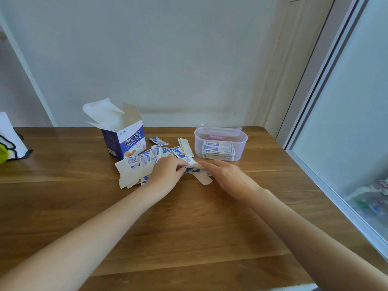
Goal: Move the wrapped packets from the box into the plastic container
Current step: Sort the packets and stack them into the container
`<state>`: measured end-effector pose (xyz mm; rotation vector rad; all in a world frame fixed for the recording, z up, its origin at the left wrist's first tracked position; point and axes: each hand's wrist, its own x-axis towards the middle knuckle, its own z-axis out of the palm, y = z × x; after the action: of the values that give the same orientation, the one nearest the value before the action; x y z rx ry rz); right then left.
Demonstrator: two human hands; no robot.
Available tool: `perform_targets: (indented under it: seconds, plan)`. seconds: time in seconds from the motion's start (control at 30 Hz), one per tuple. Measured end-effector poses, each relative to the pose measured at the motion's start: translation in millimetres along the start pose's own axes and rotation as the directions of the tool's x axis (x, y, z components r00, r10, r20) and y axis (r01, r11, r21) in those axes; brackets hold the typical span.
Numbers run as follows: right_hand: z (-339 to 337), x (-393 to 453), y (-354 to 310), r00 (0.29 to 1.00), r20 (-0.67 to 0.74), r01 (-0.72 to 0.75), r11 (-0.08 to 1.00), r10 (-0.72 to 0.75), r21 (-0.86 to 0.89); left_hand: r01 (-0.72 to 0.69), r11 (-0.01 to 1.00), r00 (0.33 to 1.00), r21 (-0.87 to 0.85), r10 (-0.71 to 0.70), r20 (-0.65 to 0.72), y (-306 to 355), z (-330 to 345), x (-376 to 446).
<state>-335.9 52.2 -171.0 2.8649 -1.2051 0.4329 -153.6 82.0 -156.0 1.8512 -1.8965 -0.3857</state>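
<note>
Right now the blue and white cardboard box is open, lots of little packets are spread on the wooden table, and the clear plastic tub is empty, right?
Not quite. The clear plastic tub is not empty: the head view shows a stack of blue and white wrapped packets already inside. The blue and white cardboard box is open, and packets do lie spread on the wooden table.

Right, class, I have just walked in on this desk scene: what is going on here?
A person is sorting wrapped packets spilled on a wooden table. The left hand pinches a few packets, while the right hand rests flat-fingered on the same bunch. The open box stands behind the pile. To its right, the clear plastic container already holds a neat stack. Most packets are not yet in it.
</note>
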Motion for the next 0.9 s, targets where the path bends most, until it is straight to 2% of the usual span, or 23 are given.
perform_targets:
  seconds: [0.13,0.2,0.3,0.37,0.43,0.5,0.57,0.67,0.73,0.8,0.9]
  plan:
    - [3,1,4,1.000,-0.010,-0.010,1.000,0.010,0.028,-0.029,0.999,1.000,0.017,0.029,0.000,0,-2,-3]
    - [-7,4,4,0.992,-0.114,-0.031,0.992,0.045,0.123,-0.026,0.998,0.999,-0.049,0.025,-0.029,5,-9,4]
    - [-40,18,9,0.918,-0.285,-0.157,0.912,0.276,0.379,-0.018,0.966,0.989,-0.258,-0.021,-0.147,20,-28,30]
    - [-62,33,20,0.851,-0.292,-0.265,0.836,0.438,0.480,-0.028,0.948,0.975,-0.317,-0.044,-0.219,34,-40,53]
    - [-78,50,35,0.801,-0.243,-0.366,0.769,0.547,0.525,-0.039,0.950,0.968,-0.309,-0.041,-0.248,48,-45,75]
    - [-85,62,49,0.777,-0.155,-0.488,0.739,0.610,0.463,-0.036,0.974,0.978,-0.225,-0.013,-0.209,57,-43,94]
    - [-87,71,59,0.763,-0.049,-0.595,0.729,0.645,0.337,-0.019,0.998,0.995,-0.063,0.012,-0.104,63,-36,108]
    - [-81,81,67,0.747,0.089,-0.662,0.724,0.659,0.196,-0.052,0.981,0.998,0.185,0.047,0.030,66,-26,119]
    - [-74,86,70,0.743,0.160,-0.668,0.736,0.650,0.111,-0.150,0.923,0.988,0.356,0.128,0.085,66,-21,122]
    - [-69,88,72,0.739,0.224,-0.658,0.753,0.635,0.036,-0.270,0.822,0.963,0.502,0.218,0.160,64,-17,123]
    - [-65,90,72,0.728,0.299,-0.630,0.774,0.617,-0.063,-0.350,0.750,0.936,0.562,0.256,0.242,64,-17,124]
